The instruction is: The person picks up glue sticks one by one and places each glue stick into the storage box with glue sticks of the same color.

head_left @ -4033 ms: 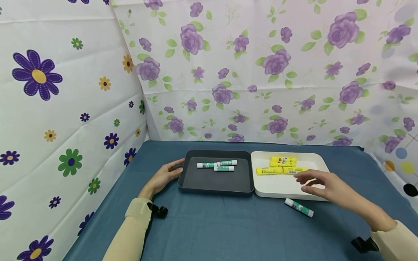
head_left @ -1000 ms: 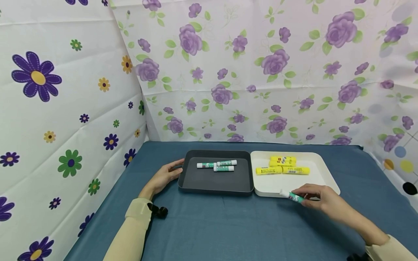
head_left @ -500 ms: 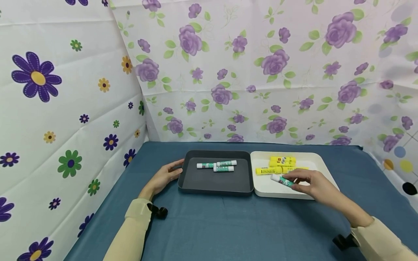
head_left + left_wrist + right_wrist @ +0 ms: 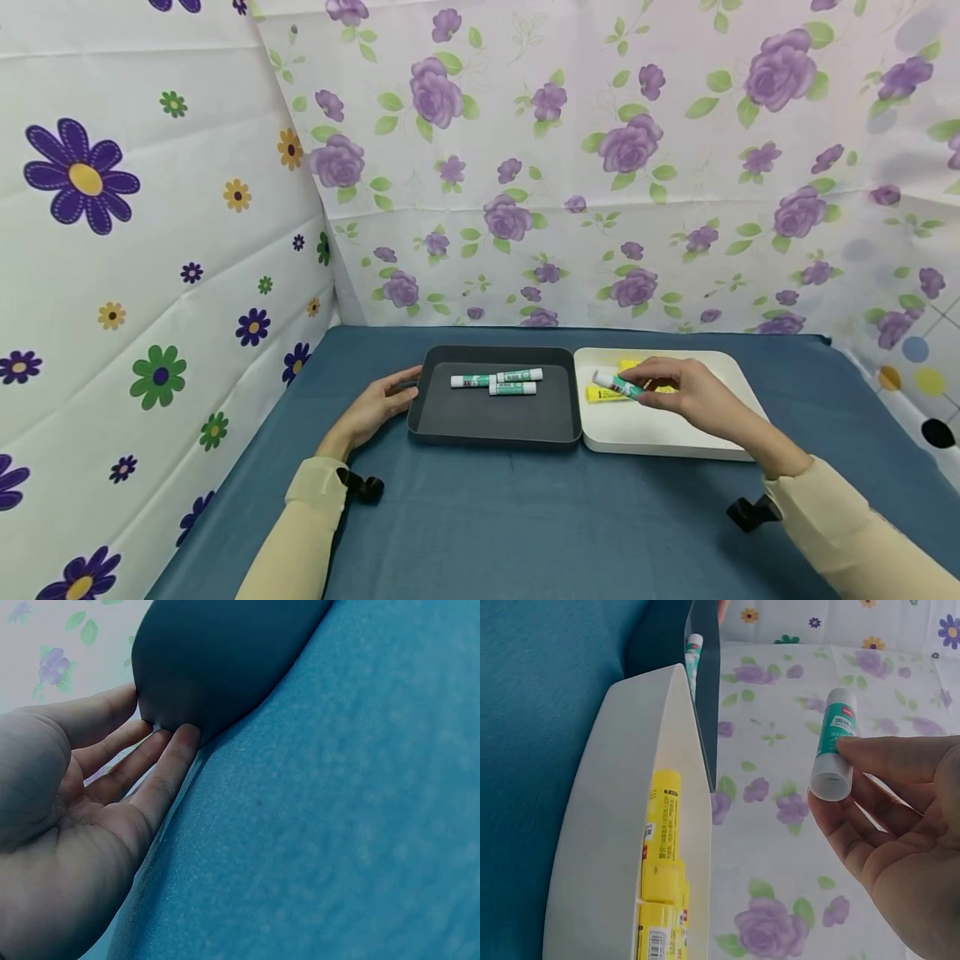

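My right hand [image 4: 697, 398] pinches a green-and-white glue stick [image 4: 617, 384] between thumb and fingers, held above the white tray [image 4: 645, 432]. The right wrist view shows the stick's white end [image 4: 831, 784] facing the camera. Several yellow glue sticks [image 4: 604, 395] lie in the white tray, partly covered by the hand in the head view. To the left is a dark grey tray [image 4: 487, 423] holding 3 green-and-white glue sticks [image 4: 471, 382]. My left hand [image 4: 372, 410] touches that tray's left side with fairly straight fingers; in the left wrist view the fingertips [image 4: 187, 736] rest against its wall.
Both trays stand side by side on a blue cloth-covered table [image 4: 525, 517]. Flowered sheets hang behind [image 4: 570, 167] and along the left side [image 4: 202, 333]. Black camera mounts sit at the left wrist [image 4: 365, 488] and right wrist [image 4: 752, 514].
My right hand has picked up the green-and-white glue stick from the cloth in front of the white tray, then carried it up and left over that tray. The left hand stays put.
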`<state>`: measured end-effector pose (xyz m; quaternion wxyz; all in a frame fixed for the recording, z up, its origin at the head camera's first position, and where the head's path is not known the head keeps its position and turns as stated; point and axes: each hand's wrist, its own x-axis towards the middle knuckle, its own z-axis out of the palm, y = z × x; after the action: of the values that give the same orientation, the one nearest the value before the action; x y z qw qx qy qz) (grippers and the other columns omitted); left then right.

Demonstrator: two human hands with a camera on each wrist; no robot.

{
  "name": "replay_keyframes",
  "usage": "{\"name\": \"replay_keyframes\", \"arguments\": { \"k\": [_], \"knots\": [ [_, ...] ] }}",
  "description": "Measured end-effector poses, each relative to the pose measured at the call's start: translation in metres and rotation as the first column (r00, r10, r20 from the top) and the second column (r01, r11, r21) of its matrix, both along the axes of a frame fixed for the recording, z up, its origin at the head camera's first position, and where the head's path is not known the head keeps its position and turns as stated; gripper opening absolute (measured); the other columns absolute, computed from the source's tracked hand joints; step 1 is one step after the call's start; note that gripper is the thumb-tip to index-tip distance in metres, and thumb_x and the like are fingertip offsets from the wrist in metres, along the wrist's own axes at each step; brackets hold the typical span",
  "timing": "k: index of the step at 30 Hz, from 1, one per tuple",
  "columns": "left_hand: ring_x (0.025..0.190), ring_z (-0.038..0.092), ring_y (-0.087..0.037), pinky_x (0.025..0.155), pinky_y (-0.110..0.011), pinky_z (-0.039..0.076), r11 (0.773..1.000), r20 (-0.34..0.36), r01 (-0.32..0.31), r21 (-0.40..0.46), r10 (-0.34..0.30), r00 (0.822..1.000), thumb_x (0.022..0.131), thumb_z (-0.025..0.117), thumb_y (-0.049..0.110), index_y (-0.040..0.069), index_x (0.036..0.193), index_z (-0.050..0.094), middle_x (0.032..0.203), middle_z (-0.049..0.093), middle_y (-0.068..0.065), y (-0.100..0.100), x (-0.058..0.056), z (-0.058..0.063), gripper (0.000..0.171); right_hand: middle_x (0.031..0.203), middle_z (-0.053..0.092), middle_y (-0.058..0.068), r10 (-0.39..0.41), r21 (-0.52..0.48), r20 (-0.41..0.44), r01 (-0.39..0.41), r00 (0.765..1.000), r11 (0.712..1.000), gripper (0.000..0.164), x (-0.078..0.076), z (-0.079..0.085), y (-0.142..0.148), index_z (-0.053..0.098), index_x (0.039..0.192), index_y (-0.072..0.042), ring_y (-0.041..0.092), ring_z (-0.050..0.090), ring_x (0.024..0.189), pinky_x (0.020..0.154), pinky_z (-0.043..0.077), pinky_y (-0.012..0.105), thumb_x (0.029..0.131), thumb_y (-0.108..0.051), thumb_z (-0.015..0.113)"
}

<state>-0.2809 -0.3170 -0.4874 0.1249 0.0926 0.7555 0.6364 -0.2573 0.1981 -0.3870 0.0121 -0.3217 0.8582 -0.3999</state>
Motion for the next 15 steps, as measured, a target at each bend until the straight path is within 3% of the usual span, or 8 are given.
{"name": "replay_keyframes", "arguments": {
  "k": [9, 15],
  "knots": [
    [0.139, 0.039, -0.027, 0.114, -0.044, 0.036, 1.000, -0.002, 0.000, -0.003, 0.000, 1.000, 0.103, 0.054, 0.018, 0.014, 0.154, 0.034, 0.156, 0.032, -0.007, 0.001, -0.001, -0.001, 0.055, 0.112, 0.068, 0.000, 0.020, 0.022, -0.014, -0.020, 1.000, 1.000, 0.029, -0.014, 0.007, -0.011, 0.071, 0.122, -0.015, 0.016, 0.064, 0.087, 0.075, 0.058, 0.029, 0.093, -0.015, 0.070],
    [0.140, 0.037, -0.027, 0.114, -0.044, 0.035, 1.000, 0.006, -0.007, -0.005, 0.007, 1.000, 0.103, 0.054, 0.018, 0.015, 0.154, 0.034, 0.156, 0.032, -0.006, 0.000, -0.001, -0.002, 0.055, 0.110, 0.068, 0.004, 0.029, -0.006, 0.037, -0.029, 0.999, 1.000, 0.029, -0.028, 0.019, -0.024, 0.070, 0.122, -0.013, 0.023, 0.064, 0.089, 0.075, 0.057, 0.030, 0.093, -0.013, 0.069]
  ]
}}
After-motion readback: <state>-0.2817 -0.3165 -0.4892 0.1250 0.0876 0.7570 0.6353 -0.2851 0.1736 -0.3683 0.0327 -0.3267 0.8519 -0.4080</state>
